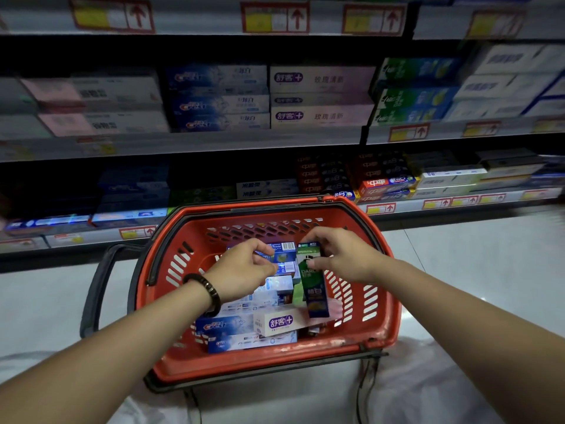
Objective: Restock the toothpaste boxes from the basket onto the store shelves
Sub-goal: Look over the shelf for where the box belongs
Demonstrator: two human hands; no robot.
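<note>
A red plastic basket (171, 313) stands on the floor in front of the shelves, with several toothpaste boxes inside. My right hand (342, 255) pinches the top of a green and blue box (315, 289), which stands nearly upright in the basket. My left hand (244, 270) pinches the edge of a blue box (286, 255) with a barcode, near the basket's far wall. A white box with a purple logo (276, 322) and blue Crest boxes (223, 327) lie flat at the near side.
Store shelves (214, 142) run across the back, stacked with rows of toothpaste boxes in pink, blue, white and green. The lower shelf (428, 206) holds red and blue boxes behind the basket. A black basket handle (97, 289) hangs left. Pale tiled floor (489, 270) lies around.
</note>
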